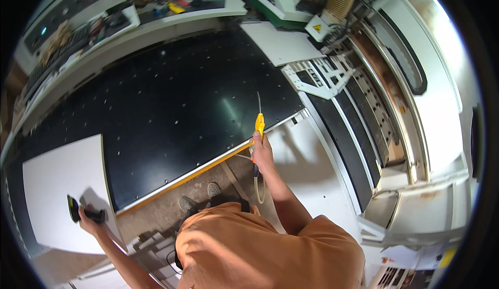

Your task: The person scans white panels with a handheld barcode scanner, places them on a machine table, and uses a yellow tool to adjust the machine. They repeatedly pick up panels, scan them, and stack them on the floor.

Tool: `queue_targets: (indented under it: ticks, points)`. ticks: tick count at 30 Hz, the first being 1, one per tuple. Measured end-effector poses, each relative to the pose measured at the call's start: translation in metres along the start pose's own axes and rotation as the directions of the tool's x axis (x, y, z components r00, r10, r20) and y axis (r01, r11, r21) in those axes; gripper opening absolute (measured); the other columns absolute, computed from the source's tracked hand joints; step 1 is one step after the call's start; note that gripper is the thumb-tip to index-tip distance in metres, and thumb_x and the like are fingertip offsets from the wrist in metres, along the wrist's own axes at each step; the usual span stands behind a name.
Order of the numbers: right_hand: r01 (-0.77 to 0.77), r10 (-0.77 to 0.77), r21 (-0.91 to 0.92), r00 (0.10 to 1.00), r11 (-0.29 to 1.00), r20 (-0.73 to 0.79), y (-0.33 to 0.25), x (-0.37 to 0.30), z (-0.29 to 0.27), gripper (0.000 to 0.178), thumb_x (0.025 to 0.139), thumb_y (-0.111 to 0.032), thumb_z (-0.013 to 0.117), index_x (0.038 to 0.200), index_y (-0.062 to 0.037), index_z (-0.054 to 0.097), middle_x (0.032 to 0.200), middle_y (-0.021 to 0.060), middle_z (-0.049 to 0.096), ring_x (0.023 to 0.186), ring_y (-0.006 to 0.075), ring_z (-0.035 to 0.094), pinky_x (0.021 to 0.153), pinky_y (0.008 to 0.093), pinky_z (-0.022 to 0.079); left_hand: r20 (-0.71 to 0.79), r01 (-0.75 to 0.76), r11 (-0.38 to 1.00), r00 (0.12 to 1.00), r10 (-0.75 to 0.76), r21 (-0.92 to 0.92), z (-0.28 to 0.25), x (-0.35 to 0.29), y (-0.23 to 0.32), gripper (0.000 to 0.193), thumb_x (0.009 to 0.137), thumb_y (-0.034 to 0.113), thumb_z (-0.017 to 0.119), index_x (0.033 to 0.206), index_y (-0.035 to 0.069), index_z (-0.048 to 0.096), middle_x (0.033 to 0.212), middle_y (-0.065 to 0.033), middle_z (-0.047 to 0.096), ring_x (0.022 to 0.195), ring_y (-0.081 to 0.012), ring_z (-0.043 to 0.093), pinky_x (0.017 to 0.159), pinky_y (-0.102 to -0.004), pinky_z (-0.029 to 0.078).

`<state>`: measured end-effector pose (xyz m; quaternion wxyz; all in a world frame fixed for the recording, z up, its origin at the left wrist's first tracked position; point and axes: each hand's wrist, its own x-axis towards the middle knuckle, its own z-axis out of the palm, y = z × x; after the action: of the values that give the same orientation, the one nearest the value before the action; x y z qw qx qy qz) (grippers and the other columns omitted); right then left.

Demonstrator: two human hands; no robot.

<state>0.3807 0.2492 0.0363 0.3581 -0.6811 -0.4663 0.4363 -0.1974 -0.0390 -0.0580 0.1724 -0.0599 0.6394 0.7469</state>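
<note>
My right hand (261, 151) grips a yellow air blow gun (259, 122) with a thin metal nozzle pointing up over the big black machine bed (171, 107); a clear hose hangs down from it. My left hand (89, 220) is closed on a small black handheld device (78, 212) and rests on a white panel (60, 185) lying at the bed's left end. I wear an orange shirt (270, 252), which fills the lower middle.
A yellow strip (197, 170) runs along the bed's near edge. A second white board (283, 42) lies at the far end. White cut-out parts (322, 75) and machine rails stand to the right. A cluttered bench with a control panel (67, 16) runs along the back left.
</note>
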Motion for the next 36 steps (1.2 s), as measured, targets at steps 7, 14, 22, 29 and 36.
queue_targets:
  ticks: [7,14,22,29,36]
  points:
    - [0.055,-0.007,0.136,0.944,0.989,-0.331,0.014,0.005,-0.047,0.046,0.105,-0.048,0.041,0.1,-0.0032,0.051,0.074,0.0072,0.054,0.044,0.0151,0.048,0.044,0.0315,0.042,-0.048,-0.119,0.993,0.992,0.12,0.023,0.011,0.032,0.003,0.036,0.088,0.033,0.073,0.1,0.0,0.066,0.093,-0.0115,0.067,0.081,-0.0245,0.066,0.062,-0.0461,0.058]
    - [0.101,-0.081,0.035,0.923,0.994,-0.376,0.044,0.002,-0.052,0.044,0.106,-0.046,0.041,0.1,-0.0029,0.047,0.079,0.0068,0.053,0.046,0.0147,0.049,0.045,0.0316,0.043,-0.099,-0.125,0.992,0.987,0.125,0.005,0.041,0.029,0.022,0.036,0.086,0.032,0.075,0.08,-0.001,0.063,0.075,-0.0101,0.06,0.067,-0.0233,0.06,0.054,-0.0418,0.055]
    - [0.107,0.005,0.253,0.914,0.962,-0.405,0.064,-0.015,-0.068,0.039,0.106,-0.043,0.043,0.097,-0.0053,0.046,0.075,0.0033,0.049,0.044,0.0121,0.047,0.041,0.0296,0.041,-0.14,-0.179,0.981,0.972,0.189,0.078,0.04,0.051,0.028,0.047,0.086,0.034,0.076,0.092,-0.013,0.07,0.09,-0.0161,0.068,0.078,-0.0275,0.067,0.061,-0.0409,0.06]
    - [0.136,-0.013,0.268,0.909,0.954,-0.416,0.071,-0.022,-0.075,0.038,0.108,-0.043,0.041,0.097,-0.0062,0.047,0.075,0.0025,0.048,0.044,0.0095,0.047,0.041,0.0266,0.04,-0.14,-0.223,0.975,0.965,0.221,0.0,0.043,0.054,0.021,0.025,0.082,0.025,0.071,0.103,0.012,0.072,0.088,-0.012,0.066,0.071,-0.0297,0.063,0.05,-0.0491,0.055]
    - [0.128,-0.016,0.262,0.92,0.957,-0.391,0.074,-0.023,-0.079,0.042,0.107,-0.045,0.039,0.098,-0.0045,0.047,0.079,0.004,0.05,0.046,0.011,0.048,0.044,0.0276,0.042,-0.158,-0.245,0.97,0.957,0.243,0.011,0.048,0.043,0.024,0.024,0.081,0.025,0.072,0.102,0.015,0.072,0.084,-0.0115,0.065,0.068,-0.0294,0.063,0.048,-0.0489,0.055]
